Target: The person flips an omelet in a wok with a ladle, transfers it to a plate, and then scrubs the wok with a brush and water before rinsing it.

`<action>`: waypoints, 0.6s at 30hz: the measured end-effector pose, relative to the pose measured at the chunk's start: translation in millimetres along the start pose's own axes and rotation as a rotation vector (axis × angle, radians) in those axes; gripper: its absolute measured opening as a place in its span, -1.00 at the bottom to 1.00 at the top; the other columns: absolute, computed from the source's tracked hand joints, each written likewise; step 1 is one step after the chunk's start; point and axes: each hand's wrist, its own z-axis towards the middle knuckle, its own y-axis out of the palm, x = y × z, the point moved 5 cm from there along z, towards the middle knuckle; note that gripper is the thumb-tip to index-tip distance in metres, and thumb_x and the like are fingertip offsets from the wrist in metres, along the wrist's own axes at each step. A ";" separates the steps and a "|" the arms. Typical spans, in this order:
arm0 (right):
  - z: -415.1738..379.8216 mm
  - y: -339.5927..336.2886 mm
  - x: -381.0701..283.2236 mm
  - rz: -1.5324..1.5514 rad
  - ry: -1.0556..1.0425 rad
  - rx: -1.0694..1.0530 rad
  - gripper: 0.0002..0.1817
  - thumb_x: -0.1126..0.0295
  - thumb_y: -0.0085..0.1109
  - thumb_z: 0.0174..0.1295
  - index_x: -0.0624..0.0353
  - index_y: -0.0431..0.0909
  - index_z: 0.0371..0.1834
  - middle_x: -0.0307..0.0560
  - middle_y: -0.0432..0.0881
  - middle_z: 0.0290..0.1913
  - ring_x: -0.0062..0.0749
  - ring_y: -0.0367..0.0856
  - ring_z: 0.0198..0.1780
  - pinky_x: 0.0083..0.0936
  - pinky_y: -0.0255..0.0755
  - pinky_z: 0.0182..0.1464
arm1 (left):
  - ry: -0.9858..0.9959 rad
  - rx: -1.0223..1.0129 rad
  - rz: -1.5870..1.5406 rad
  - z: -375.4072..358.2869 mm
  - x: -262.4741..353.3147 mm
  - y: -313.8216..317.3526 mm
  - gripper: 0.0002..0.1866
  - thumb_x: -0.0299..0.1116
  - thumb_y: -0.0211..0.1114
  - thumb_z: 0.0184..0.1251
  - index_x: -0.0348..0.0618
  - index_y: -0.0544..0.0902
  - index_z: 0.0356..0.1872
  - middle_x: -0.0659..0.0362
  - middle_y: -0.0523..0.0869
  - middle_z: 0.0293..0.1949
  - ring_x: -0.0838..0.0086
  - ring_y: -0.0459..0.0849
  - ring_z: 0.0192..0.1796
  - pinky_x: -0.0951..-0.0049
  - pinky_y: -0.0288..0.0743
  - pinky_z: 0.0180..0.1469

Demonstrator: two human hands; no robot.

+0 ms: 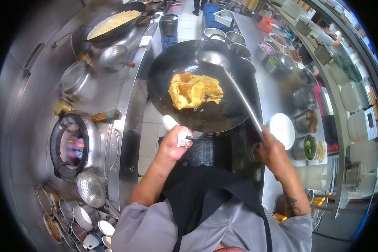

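A large black wok (222,119) is held up in front of my body, off the burner. My left hand (173,143) is closed round its handle over a white cloth (182,137). In the wok lies a folded, yellow-brown fried egg (195,90). My right hand (274,152) grips the long metal handle of a ladle (214,58). The ladle's bowl is over the far part of the wok, beyond the egg and apart from it. A white plate (282,131) rests on the counter just beyond my right hand.
A lit burner (74,148) stands at the left, with a bamboo brush (103,116) beside it. Another wok with pale food (113,27) is at the upper left. Ingredient containers (304,147) line the right counter (273,185). A person (327,37) stands at the far right.
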 end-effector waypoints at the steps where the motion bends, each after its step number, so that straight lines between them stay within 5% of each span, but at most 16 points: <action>1: 2.2 -0.3 3.4 0.015 -0.012 0.035 -0.34 0.64 0.11 0.01 0.39 0.21 0.29 0.33 0.55 -0.22 0.24 0.56 -0.23 -0.11 0.45 -0.20 | 0.015 -0.001 -0.018 -1.5 -0.5 -0.7 -0.92 -0.45 0.17 0.17 -0.17 0.47 -0.35 0.07 0.59 -0.46 0.37 0.58 -0.40 0.45 0.37 -0.56; 6: 13.4 3.5 10.7 0.051 -0.095 0.141 -0.37 0.64 0.09 0.06 0.40 0.22 0.28 0.35 0.54 -0.19 0.25 0.56 -0.18 -0.11 0.46 -0.17 | 0.081 -0.006 -0.042 -10.3 0.1 -7.3 -0.92 -0.46 0.17 0.15 -0.15 0.45 -0.37 0.09 0.56 -0.46 0.39 0.57 -0.34 0.44 0.37 -0.55; 12: 44.9 14.1 20.7 0.197 0.010 -0.202 -0.44 0.58 0.11 0.12 0.42 0.26 0.24 0.42 0.53 -0.08 0.25 0.54 -0.04 -0.14 0.45 -0.06 | 0.181 0.043 -0.120 -39.3 5.8 -1.8 -0.91 -0.39 0.16 0.18 -0.19 0.50 -0.41 0.07 0.59 -0.50 0.37 0.58 -0.41 0.45 0.39 -0.57; 18: 69.5 29.6 -15.3 0.259 -0.149 -0.122 -0.48 0.52 0.09 0.18 0.40 0.28 0.24 0.42 0.55 -0.11 0.22 0.56 -0.04 -0.21 0.44 -0.03 | 0.234 0.034 -0.157 -28.3 38.3 -22.1 -0.95 -0.40 0.13 0.18 -0.11 0.48 -0.40 0.12 0.57 -0.55 0.41 0.54 -0.57 0.48 0.39 -0.65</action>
